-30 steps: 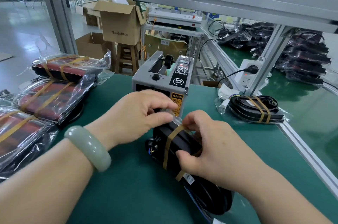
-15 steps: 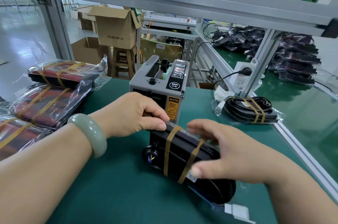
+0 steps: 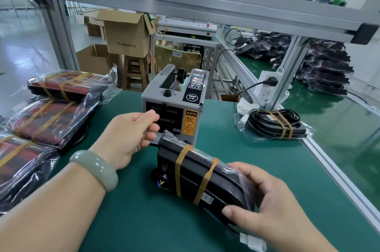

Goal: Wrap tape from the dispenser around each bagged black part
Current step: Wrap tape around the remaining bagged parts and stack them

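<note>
So, two bands [image 3: 179, 171] on this one

My right hand [image 3: 273, 206] grips the bagged black part [image 3: 197, 173] just in front of the dispenser [image 3: 174, 95]. Left hand [image 3: 127, 138] is loosely curled at the outlet [image 3: 167, 121], can't tell if it's pinching anything. Another taped part [image 3: 275, 126] lies off right.

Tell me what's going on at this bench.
A person is taping bagged parts on a green bench. The right hand grips the near end of a bagged black part, which already carries two tan tape bands. The left hand is up at the outlet of the tape dispenser; whether it pinches a fresh strip is unclear. More taped bags are piled on the left, and a taped black bundle lies to the right.
</note>
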The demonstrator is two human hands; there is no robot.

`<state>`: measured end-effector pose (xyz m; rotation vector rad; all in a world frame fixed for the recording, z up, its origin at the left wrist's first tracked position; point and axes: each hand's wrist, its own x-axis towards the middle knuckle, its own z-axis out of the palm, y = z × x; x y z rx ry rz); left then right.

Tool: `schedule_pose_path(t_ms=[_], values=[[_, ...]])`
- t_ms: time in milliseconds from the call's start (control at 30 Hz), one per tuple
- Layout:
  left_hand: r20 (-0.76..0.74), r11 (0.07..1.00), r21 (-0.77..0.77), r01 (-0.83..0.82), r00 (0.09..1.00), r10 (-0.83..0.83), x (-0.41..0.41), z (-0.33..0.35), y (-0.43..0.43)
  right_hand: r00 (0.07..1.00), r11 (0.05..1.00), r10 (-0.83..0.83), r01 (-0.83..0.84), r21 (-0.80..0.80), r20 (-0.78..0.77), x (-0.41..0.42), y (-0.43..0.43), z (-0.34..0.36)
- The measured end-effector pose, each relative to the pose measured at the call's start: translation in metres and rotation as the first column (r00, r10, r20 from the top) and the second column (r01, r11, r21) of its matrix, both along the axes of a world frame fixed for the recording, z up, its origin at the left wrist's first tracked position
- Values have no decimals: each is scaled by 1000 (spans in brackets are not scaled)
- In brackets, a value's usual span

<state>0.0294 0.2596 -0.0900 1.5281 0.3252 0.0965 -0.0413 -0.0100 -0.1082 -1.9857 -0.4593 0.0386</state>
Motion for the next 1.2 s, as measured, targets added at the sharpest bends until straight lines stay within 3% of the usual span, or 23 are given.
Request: schedule_pose_path(t_ms=[67, 167, 400, 833, 900, 967, 1067, 1133, 1200], values=[[-159, 996, -75, -46, 987, 33, 9, 1, -2, 1000, 1000, 22, -22, 1, 0, 0, 5, 0], [-225, 989, -144, -43, 974, 9, 17, 3, -5, 1000, 1000, 10, -10, 8, 2, 0, 8, 0], [-223, 977, -192, -89, 974, 45, 27, 12, -14, 1000, 1000, 22, -22, 7, 16, 0, 8, -2], [-185, 983, -26, -179, 968, 172, 29, 11, -22, 999, 996, -32, 31, 79, 16, -7, 11, -9], [-122, 971, 27, -236, 964, 237, 18, 20, -12, 999, 995, -44, 42, 91, 16, -9, 14, -11], [49, 958, 35, -284, 958, 283, -2, 30, -8, 999, 990, -48, 49, 135, -8, -10, 19, -12], [288, 985, 136, -106, 955, 63, -49, 37, -29, 995, 977, -103, 103, 189, -11, -12, 30, -12], [290, 985, 171, 36, 953, -85, -74, 32, -50, 985, 965, -169, 159, 210, 32, -13, 37, -10], [279, 982, 187, 33, 957, -85, -82, 25, -62, 976, 951, -218, 208, 229, 19, -11, 42, -5]])
